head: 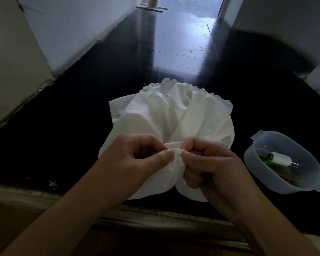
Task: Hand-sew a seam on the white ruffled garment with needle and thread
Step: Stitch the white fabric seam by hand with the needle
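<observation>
Both hands pinch a folded edge of the white ruffled garment (174, 117), which lies bunched on the dark floor (81, 108): left hand (137, 156) thumb-and-fingers clamps the fold, right hand (205, 163) pinches beside it, probably driving a needle too small to see. Thread spool (280, 158) sits in the plastic tub (257, 141) at right, within reach.

Dim scene; daylight enters from far centre, glaring on the dark floor (183, 43); edges bent, corners soft.

Matt white cloth garment (174, 115); glossy dark floor (174, 43); translucent plastic tub (310, 169)
</observation>
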Demonstrator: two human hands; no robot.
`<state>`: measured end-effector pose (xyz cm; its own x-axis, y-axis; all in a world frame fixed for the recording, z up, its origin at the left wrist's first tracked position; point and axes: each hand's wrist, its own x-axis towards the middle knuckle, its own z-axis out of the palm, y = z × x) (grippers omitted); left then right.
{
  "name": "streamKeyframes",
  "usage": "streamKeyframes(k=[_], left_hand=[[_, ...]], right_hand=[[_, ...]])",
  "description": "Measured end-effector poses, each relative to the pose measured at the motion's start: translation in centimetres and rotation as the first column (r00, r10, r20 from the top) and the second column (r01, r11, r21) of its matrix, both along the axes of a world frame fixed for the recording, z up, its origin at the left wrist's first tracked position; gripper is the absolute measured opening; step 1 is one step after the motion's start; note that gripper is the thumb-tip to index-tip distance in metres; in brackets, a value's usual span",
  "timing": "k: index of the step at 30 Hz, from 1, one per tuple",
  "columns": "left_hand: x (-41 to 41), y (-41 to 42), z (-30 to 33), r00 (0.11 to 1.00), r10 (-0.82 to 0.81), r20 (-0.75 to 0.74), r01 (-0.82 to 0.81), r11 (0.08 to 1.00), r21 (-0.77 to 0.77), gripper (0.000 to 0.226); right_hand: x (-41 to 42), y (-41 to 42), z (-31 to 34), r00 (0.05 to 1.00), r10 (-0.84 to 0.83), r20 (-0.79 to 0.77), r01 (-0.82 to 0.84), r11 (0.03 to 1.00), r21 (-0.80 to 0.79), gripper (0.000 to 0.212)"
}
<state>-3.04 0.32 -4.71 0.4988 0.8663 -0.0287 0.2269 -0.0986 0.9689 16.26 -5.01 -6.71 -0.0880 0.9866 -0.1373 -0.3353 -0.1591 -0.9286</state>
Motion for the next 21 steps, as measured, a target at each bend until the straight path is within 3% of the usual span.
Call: streamKeyframes(k=[4,8,13,17,21], left_hand=[[0.2,-0.1,-0.3,0.996,0.008,0.092,0.001,0.995,-0.098,0.021],[0.2,-0.2,-0.5,0.987,0.003,0.159,0.026,0.984,-0.176,0.02],[0.2,-0.3,-0.5,0.983,-0.053,0.175,0.093,0.97,-0.225,0.017],[0.2,-0.1,-0.6,0.981,-0.066,0.184,0.112,0.961,-0.253,0.016],[0.3,0.1,-0.6,0.969,-0.057,0.241,0.136,0.936,-0.324,0.008]], right_hand=[[-0.3,0.1,-0.4,1.0,-0.001,-0.028,0.001,1.0,-0.001,0.006],[-0.2,0.3,-0.5,0.999,0.003,0.037,-0.004,0.999,0.039,0.004],[0.1,0.5,-0.5,0.99,0.106,0.091,-0.11,0.993,0.049,0.028],[0.1,0.5,-0.6,0.99,0.123,0.073,-0.127,0.99,0.059,0.033],[0.8,0.4,-0.5,0.983,0.051,0.175,-0.063,0.996,0.066,0.032]])
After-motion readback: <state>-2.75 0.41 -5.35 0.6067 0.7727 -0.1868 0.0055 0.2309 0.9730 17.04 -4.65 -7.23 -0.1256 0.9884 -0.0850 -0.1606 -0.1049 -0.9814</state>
